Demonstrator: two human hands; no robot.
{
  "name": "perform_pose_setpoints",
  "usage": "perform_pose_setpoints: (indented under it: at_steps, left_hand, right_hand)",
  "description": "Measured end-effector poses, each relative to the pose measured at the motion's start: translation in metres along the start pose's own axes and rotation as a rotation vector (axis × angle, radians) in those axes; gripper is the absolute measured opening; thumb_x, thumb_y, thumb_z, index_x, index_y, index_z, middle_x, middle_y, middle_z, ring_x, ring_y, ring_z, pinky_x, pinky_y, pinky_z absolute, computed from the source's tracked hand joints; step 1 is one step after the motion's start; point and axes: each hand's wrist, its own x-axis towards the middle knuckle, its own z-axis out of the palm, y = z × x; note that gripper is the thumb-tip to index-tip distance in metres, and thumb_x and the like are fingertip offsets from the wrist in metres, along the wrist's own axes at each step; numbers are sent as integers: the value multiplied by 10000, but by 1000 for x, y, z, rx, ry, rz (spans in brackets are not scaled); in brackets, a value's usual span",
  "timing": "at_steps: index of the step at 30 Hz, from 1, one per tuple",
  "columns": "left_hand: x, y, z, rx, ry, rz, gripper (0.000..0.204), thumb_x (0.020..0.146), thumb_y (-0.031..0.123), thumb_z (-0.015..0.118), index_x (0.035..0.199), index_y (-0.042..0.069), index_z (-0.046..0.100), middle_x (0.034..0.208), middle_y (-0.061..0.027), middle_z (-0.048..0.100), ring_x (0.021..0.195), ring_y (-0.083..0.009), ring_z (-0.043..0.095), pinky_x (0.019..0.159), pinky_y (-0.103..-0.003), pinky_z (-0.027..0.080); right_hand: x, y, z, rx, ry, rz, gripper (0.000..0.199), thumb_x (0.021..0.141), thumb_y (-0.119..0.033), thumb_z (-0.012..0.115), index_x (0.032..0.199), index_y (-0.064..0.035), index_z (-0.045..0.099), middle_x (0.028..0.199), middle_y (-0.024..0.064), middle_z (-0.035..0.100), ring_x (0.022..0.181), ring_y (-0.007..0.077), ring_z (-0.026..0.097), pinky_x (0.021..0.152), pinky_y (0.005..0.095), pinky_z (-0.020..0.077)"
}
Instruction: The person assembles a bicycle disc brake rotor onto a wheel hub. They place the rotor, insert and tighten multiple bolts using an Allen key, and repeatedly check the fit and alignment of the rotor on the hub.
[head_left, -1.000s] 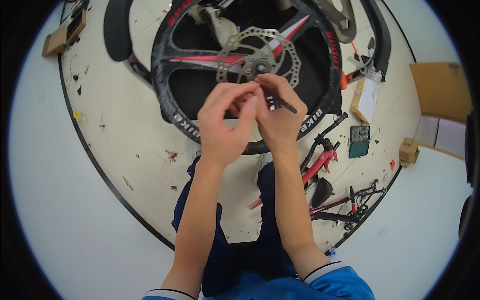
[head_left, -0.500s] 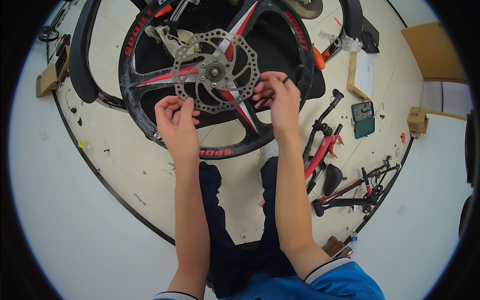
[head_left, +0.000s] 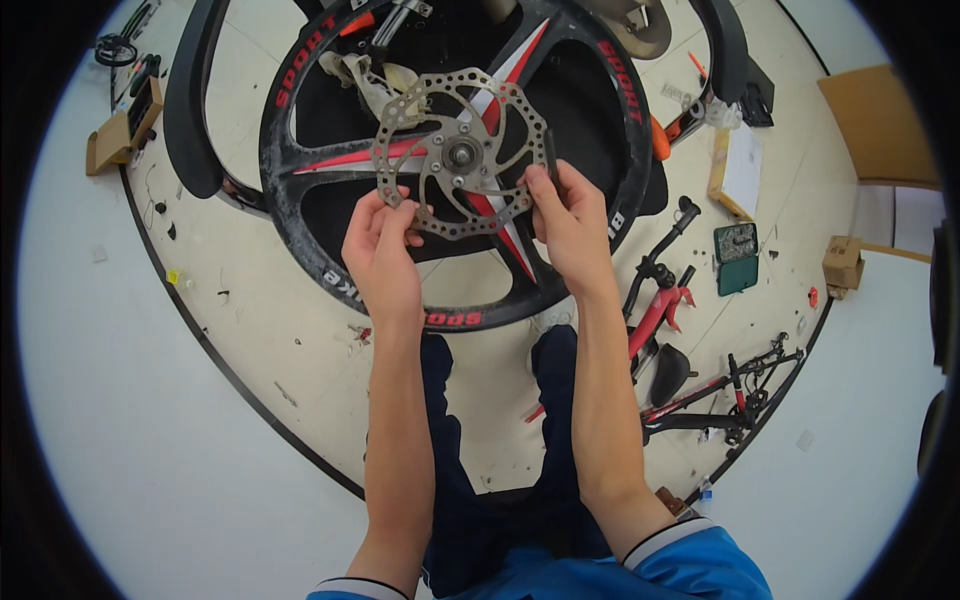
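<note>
A silver brake disc (head_left: pixel 385 150), pierced with many holes, sits around the hub of a black bicycle wheel (head_left: pixel 636 150) with red and white spokes. My left hand (head_left: pixel 384 240) is closed on the disc's lower left edge, thumb on top. At its right edge my right hand (head_left: pixel 575 230) pinches the rim between thumb and fingers. A thin dark rod (head_left: pixel 550 150), perhaps a hex key, sticks up from the right hand's fingers. The wheel lies flat on a black chair seat. A crumpled pale glove or cloth (head_left: pixel 370 85) lies on the wheel behind the disc.
Black chair armrests (head_left: pixel 190 110) flank the wheel. At right on the floor are a red bicycle fork with handlebar (head_left: pixel 655 310), a saddle (head_left: pixel 672 372), a bicycle frame (head_left: pixel 690 420), an open green case (head_left: pixel 737 275) and a white box (head_left: pixel 735 170). Cardboard boxes (head_left: pixel 843 262) stand farther out.
My right hand has closed on the disc's right edge, and the dark rod now points upward. The wheel, disc and left hand appear farther right in the picture.
</note>
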Motion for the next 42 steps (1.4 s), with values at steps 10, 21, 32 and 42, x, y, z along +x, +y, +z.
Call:
perform_pose_setpoints:
  at_steps: [10,21,32,42]
  left_hand:
    - [-14,-2,-17,-67,-21,50,198,978,119,606,811,14,623,709,-18,648,635,-66,558,611,-220,387]
    - [-13,-1,-13,-15,-32,92,313,991,222,562,765,15,624,707,-43,646,632,-119,621,602,-246,442]
    - [-11,7,-21,37,-37,34,532,1058,416,481,692,43,583,662,-77,657,542,-147,645,529,-254,433]
    - [-4,9,-26,-67,37,70,498,1068,464,437,971,30,660,871,-118,704,766,-241,680,721,-355,540]
  right_hand:
    - [-33,4,-15,-198,-51,63,256,1037,-234,633,916,-15,685,738,-37,640,627,16,415,557,220,325]
    - [-35,2,-17,-216,-15,37,276,1038,-230,639,881,-9,692,727,-29,661,590,8,377,525,215,286]
    - [-45,9,-15,-373,31,58,289,1011,-233,625,833,-20,704,658,-3,666,572,15,379,520,226,287]
    - [-35,-5,8,-342,191,-82,332,851,-267,660,788,59,672,628,237,588,546,371,582,559,403,472]
